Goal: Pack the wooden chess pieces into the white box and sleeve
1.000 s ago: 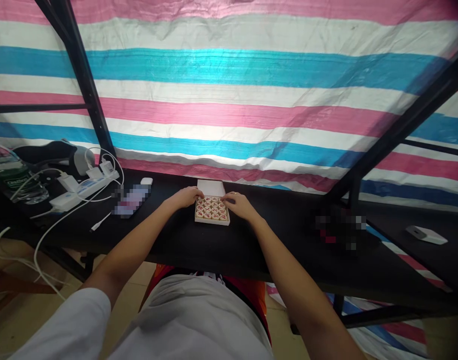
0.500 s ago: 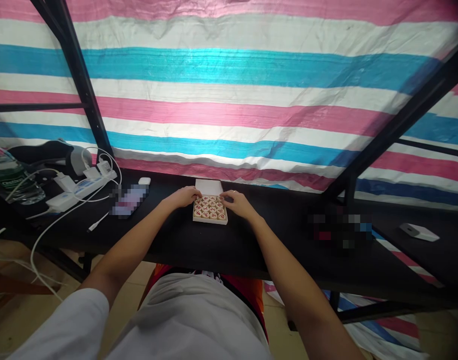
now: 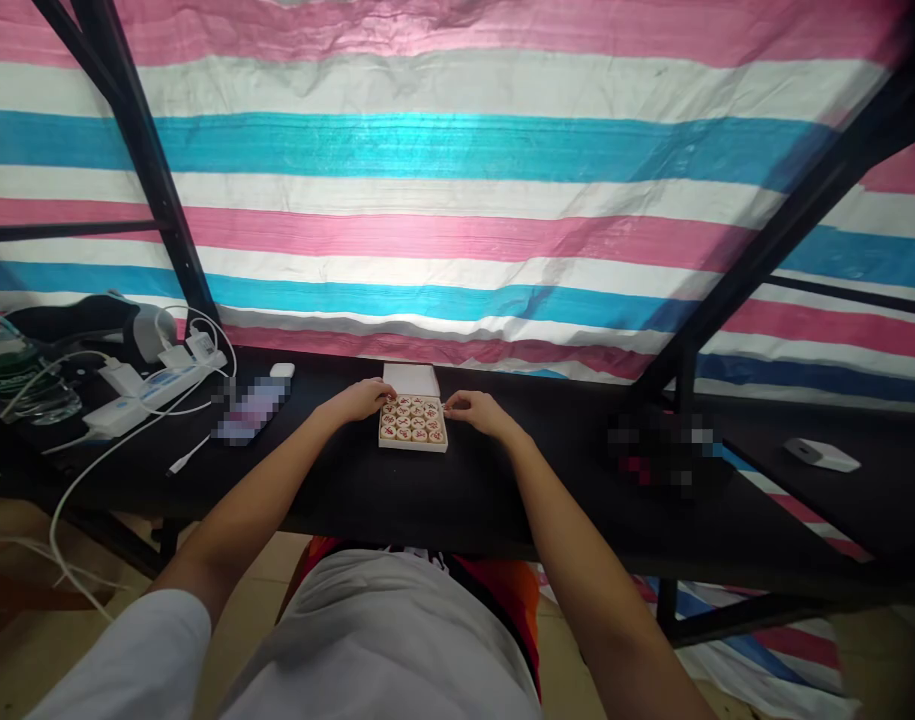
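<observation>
A shallow white box (image 3: 412,447) lies on the black table in front of me, its lid (image 3: 412,380) folded back flat behind it. Rows of round wooden xiangqi pieces (image 3: 419,422) with red characters fill it. My left hand (image 3: 363,400) reaches the box's back left corner, fingertips bent down over a piece there; whether they grip piece or wall is unclear. At the right wall, my right hand (image 3: 478,410) has thumb and fingers pinched together close to the back right corner. What lies between those fingertips is hidden.
Left of the box lie a blurred phone (image 3: 251,412), a white earbud case (image 3: 281,370), a white cable (image 3: 189,455), a power strip (image 3: 153,395) with chargers and a water bottle (image 3: 22,380). To the right are a pixelated dark item (image 3: 663,450) and a white device (image 3: 822,455). Black posts flank the table (image 3: 562,430).
My right hand has drawn back from above the back right pieces to the box's right edge. The left hand stays at the back left corner. The whole view has shifted slightly.
</observation>
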`<state>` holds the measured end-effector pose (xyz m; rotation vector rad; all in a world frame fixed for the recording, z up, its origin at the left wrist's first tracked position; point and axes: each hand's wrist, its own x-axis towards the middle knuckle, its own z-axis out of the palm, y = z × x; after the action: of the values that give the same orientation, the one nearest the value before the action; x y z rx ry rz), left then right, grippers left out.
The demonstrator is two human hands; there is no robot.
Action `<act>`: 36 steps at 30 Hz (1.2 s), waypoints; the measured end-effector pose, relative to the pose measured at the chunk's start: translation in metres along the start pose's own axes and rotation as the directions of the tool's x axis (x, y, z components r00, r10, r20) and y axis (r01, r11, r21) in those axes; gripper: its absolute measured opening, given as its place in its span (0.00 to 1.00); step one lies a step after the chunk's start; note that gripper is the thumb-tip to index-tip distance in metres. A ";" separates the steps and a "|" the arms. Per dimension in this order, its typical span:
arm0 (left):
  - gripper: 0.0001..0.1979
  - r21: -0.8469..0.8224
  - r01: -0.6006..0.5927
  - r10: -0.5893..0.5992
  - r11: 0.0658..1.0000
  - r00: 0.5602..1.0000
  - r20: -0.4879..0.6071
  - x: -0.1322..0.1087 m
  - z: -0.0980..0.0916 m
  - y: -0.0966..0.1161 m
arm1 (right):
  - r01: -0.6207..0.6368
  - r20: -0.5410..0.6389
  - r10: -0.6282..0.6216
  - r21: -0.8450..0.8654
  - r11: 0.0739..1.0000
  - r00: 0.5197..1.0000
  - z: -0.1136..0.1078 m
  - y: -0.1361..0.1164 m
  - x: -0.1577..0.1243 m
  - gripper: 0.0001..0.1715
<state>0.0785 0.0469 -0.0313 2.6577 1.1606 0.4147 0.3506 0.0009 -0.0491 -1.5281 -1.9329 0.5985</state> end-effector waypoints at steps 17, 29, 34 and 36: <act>0.16 0.071 0.005 -0.009 0.997 0.998 0.062 0.000 -0.002 0.005 | 0.142 0.046 -0.142 -0.008 0.990 0.989 0.011 -0.029 -0.006 0.18; 0.16 0.089 0.003 -0.008 0.996 0.998 0.064 -0.001 -0.001 0.002 | -0.267 0.179 0.227 0.246 0.932 0.957 -0.029 0.021 -0.006 0.22; 0.16 0.097 0.015 -0.021 0.995 0.997 0.068 -0.002 -0.004 0.007 | -0.325 0.203 0.301 0.097 0.941 0.932 -0.018 0.024 -0.003 0.23; 0.16 0.097 0.018 -0.025 0.995 0.997 0.071 -0.002 -0.005 0.008 | -0.303 0.237 0.277 0.080 0.950 0.931 -0.012 0.017 -0.003 0.23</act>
<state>0.0807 0.0402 -0.0251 2.7139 1.2153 0.2627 0.3717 0.0023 -0.0522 -1.7488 -1.8035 1.0332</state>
